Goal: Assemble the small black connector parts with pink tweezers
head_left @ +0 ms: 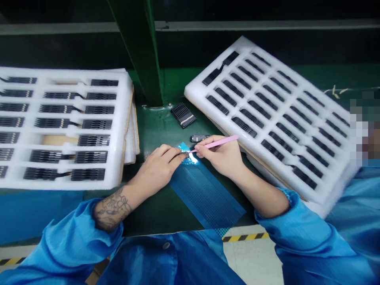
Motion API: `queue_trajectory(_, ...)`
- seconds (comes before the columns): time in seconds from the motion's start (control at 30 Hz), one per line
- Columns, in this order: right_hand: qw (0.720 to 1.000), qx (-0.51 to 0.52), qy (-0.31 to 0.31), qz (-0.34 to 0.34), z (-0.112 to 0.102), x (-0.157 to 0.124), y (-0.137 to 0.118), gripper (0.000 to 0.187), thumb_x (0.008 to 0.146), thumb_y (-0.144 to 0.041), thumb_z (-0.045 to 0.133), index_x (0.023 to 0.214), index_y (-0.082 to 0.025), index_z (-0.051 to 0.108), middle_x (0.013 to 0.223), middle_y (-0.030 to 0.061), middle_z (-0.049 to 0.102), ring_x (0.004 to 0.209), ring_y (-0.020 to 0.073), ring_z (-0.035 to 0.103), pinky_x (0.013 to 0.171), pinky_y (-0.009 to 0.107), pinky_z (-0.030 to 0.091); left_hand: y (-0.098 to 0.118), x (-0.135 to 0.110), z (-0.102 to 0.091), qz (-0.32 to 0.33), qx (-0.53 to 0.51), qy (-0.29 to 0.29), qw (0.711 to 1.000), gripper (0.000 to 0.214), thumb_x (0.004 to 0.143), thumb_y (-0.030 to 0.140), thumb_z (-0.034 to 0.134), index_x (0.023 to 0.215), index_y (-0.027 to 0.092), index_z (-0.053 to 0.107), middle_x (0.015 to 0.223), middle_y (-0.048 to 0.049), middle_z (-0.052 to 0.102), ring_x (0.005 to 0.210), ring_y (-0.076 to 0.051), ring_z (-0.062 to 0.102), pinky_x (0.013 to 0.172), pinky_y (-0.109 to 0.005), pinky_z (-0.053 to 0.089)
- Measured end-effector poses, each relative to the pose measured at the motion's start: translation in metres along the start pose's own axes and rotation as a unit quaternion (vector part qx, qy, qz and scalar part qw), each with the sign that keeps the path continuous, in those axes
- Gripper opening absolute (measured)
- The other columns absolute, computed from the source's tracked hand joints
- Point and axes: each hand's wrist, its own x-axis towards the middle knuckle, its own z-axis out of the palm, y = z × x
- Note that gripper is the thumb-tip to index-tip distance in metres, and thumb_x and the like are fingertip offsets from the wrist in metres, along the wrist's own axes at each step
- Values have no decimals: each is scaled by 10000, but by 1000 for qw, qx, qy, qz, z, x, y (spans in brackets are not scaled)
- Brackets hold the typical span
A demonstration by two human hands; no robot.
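Two bare hands in blue sleeves work at lower centre of the frame, above a green tabletop (157, 215).

- Right hand (219, 156): grip pressed together, pinching pink tweezers (213, 143).
- Left hand (157, 168): fingers curled downward, touching a blue perforated sheet (204, 196); whether this grip pinches anything cannot be told.
- Small dark piece (185, 153): at the tweezer tips, beside the left fingertips; its details are too small to tell.
- Blue perforated sheet: lying slantwise on the tabletop, under both hands.
- Black connector (199, 138): just above the right hand.
- Black strip bundle (183, 115): upper centre, further up the tabletop.
- Two white foam trays, holding rows of black strips: one at left (126, 118), one tilted at right (299, 101).
- Green post (139, 47): upper centre, between the trays.
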Motion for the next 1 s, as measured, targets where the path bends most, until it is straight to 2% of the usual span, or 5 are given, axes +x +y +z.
queue_trajectory(0.2, 993, 90, -23, -79, -10, -3, 5, 270, 852, -464, 763, 912, -201, 751, 632, 11, 722, 544, 170, 689, 535, 309, 583, -2, 2, 0, 0, -33, 27, 999, 210, 1014, 186, 527, 1204, 143, 608, 1168, -98, 663, 1049, -220, 582, 923, -391, 542)
queue_trajectory(0.3, 979, -11, -19, -201, -9, -7, 6, 165, 939, -369, 677, 1011, -240, 752, 708, 11, 743, 608, 171, 704, 600, 329, 592, -2, 2, 1, -14, -64, 65, 996, 109, 1015, 191, 531, 1096, 143, 586, 1083, -86, 684, 1020, -211, 602, 898, -383, 546)
queue_trajectory(0.47, 902, -212, -112, -360, 2, -6, 7, 177, 875, -242, 749, 1050, -238, 722, 1054, 81, 783, 984, 238, 732, 906, 404, 587, -3, 0, 4, -9, -63, 80, 995, 36, 1005, 183, 544, 1028, 157, 537, 1099, -93, 680, 1013, -218, 603, 866, -381, 541)
queue_trajectory(0.67, 866, -313, -141, -364, -4, -8, 6, 111, 967, -222, 608, 966, -250, 716, 990, 59, 781, 909, 210, 728, 841, 376, 585, -2, 1, 2, -21, -59, 63, 996, 37, 1004, 184, 544, 1030, 158, 544, 1090, -90, 682, 998, -217, 609, 851, -375, 531)
queue_trajectory(1.0, 813, -482, -8, -326, -39, -7, -11, 138, 971, -172, 575, 1047, -209, 685, 1075, 102, 766, 947, 254, 739, 767, 369, 582, -6, 0, -6, -83, 12, 106, 991, 85, 1000, 174, 535, 1016, 161, 617, 1057, -86, 695, 975, -227, 624, 834, -383, 529)
